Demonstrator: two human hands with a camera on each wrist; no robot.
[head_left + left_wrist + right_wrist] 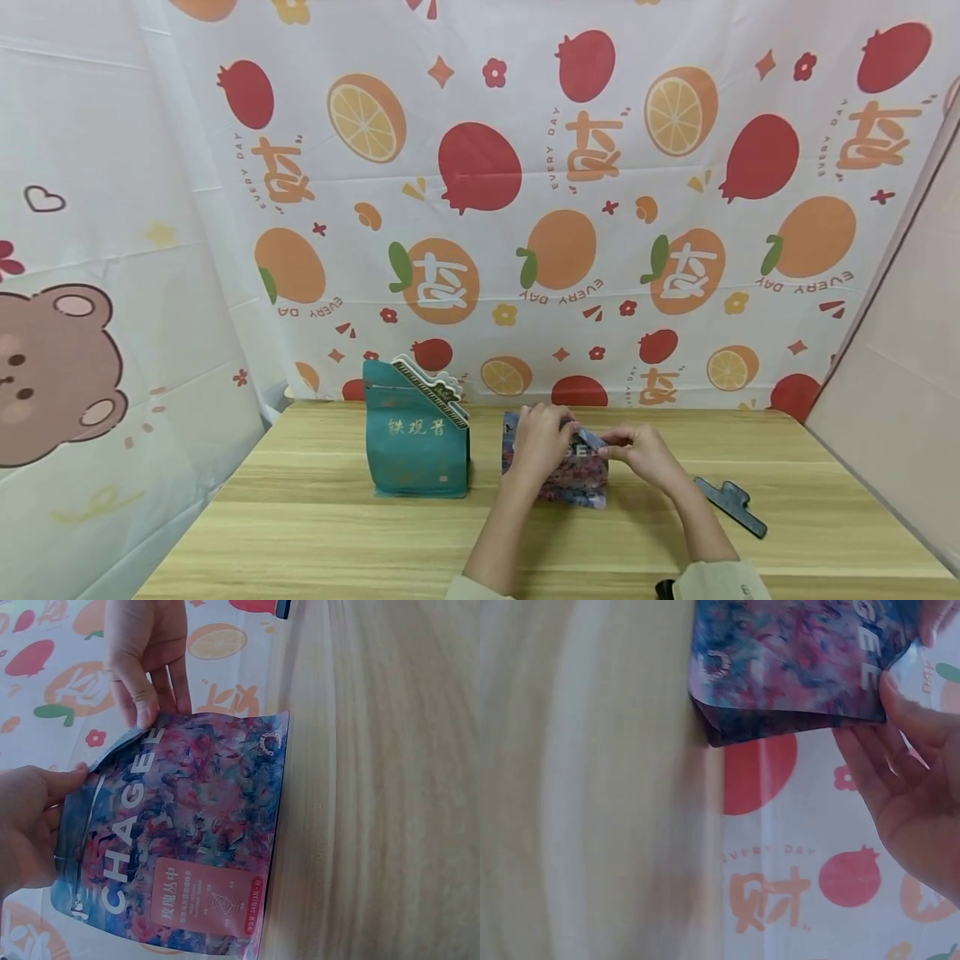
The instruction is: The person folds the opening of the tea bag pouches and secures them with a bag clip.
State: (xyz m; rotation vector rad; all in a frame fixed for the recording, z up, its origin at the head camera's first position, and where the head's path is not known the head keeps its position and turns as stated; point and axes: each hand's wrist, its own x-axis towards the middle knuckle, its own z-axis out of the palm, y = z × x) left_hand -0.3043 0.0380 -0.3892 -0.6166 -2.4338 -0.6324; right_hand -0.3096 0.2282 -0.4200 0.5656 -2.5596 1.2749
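A pouch printed in pink, blue and purple, lettered CHAGEE [202, 795], stands on the table, its front toward me. My left hand [537, 442] grips its top edge, thumb on the front face in the left wrist view. The upper right corner is slanted, folded over in the head view. At that corner my right hand [643, 454] pinches the pouch between thumb and fingers, its other fingers behind the pouch in the right wrist view. To the left stands a teal tea pouch [416, 450], its slanted top held by a white and dark decorated clip [431, 387].
A dark grey bag clip [731, 504] lies on the wooden table [315, 517] right of my right hand. Behind the table hangs a fruit-print cloth [480, 225]. A pale cloth with a bear [56, 375] hangs at the left.
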